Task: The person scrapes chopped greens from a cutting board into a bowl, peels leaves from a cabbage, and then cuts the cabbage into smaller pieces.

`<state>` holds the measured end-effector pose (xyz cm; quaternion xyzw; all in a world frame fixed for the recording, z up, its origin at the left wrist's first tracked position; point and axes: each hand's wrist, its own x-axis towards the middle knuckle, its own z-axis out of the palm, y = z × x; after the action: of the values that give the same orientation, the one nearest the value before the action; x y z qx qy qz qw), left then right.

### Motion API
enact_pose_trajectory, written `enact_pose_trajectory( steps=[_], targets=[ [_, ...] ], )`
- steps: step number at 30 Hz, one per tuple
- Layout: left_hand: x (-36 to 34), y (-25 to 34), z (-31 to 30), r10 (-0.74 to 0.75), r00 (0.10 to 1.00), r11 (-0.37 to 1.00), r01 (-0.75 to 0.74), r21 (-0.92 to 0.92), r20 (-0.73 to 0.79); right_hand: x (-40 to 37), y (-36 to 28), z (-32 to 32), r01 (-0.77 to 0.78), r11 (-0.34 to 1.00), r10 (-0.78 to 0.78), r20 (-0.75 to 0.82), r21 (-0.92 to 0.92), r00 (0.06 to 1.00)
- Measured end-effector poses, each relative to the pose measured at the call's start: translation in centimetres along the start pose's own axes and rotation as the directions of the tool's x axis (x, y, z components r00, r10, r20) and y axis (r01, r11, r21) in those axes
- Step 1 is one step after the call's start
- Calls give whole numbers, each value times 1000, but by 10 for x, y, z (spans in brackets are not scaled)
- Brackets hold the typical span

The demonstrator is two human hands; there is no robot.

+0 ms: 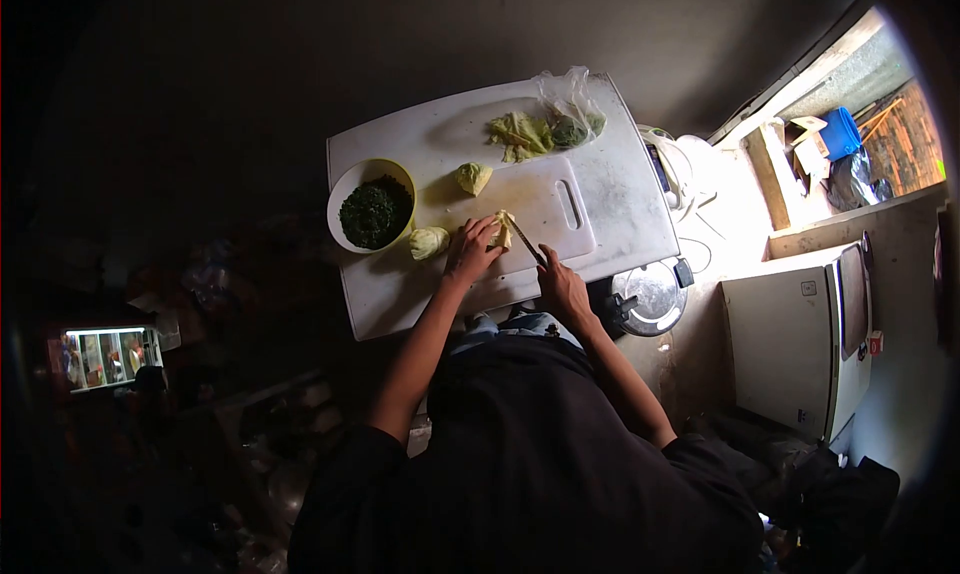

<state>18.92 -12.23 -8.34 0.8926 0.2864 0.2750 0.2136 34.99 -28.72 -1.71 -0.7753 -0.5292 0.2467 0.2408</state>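
My left hand (470,251) presses down on a pale cabbage piece (501,229) on the white cutting board (545,199). My right hand (562,289) grips a knife (524,240) whose blade meets that piece. Two more cabbage chunks lie nearby: one (428,242) by the board's near left corner, one (472,178) at its far left. A yellow-rimmed bowl (347,189) of chopped dark greens stands left of the board.
Everything rests on a white table (630,194). Loose cabbage leaves (518,134) and a clear plastic bag (572,109) with greens lie at the far side. A metal pot lid (652,296) sits right of me, a white fridge (800,334) farther right.
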Motion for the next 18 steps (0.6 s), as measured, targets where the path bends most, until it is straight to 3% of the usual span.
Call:
enact_pose_trajectory(
  steps=[6, 16, 18],
  targets=[
    [10, 3, -11, -31, 992, 999, 35, -32, 125, -5, -4, 0, -80, 997, 80, -15, 22, 997],
    [1, 0, 1, 13, 999, 986, -17, -166, -30, -7, -9, 8, -48, 998, 46, -48, -41, 998],
    [0, 0, 0, -3, 999, 989, -4, -149, -45, -6, -1, 16, 24, 998, -32, -161, -53, 986]
  ],
)
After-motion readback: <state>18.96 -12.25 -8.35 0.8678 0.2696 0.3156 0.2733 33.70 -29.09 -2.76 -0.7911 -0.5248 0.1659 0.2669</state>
